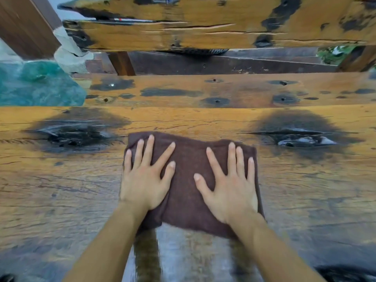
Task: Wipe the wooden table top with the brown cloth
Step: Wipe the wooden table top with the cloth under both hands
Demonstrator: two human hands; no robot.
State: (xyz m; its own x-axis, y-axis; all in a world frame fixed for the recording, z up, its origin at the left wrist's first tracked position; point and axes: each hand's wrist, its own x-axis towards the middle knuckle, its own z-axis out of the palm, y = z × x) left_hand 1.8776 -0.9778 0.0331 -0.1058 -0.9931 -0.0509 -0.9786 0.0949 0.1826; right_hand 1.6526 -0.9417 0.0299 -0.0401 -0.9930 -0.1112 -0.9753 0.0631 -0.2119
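Note:
A folded brown cloth (186, 180) lies flat on the wooden table top (61, 180), near the middle of the view. My left hand (146, 176) presses on the cloth's left half with its fingers spread and straight. Beside it, my right hand (230, 184) presses flat on the right half, fingers also spread. Both palms cover the cloth's side edges. The wood just below the cloth, between my forearms, looks wet and shiny.
Dark knots and cracks mark the table at left (75, 133) and right (301, 137). Beyond the table's far edge stands a wooden bench (203, 90) with a plank backrest (203, 31). A teal floor (36, 86) and a post base (69, 55) show at upper left.

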